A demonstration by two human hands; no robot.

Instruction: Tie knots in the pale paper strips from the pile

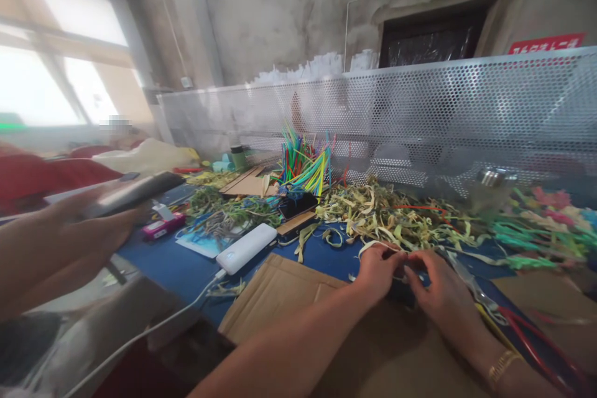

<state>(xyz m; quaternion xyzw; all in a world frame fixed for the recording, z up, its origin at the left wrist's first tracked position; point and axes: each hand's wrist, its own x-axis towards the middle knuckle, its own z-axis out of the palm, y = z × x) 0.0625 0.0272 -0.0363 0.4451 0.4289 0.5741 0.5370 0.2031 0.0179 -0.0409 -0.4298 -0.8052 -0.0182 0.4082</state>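
Observation:
My left hand (379,267) is closed, its fingertips pinching a pale strip (370,245) that loops over the hand. Close beside it, my right hand (436,280) has its thumb and fingers curled together; whatever lies between them is too small to name. The two hands nearly touch above the near edge of the table. Beneath my forearms lies brown cardboard (280,292). Just beyond the hands spreads a heap of yellow-green dried strips (373,211).
A white power bank (247,249) with a cable lies left of the hands. Red-handled scissors (517,323) rest at right. Colourful stems (305,161) stand before a perforated metal screen (420,106). Another person's hands hold a phone (140,193) at left.

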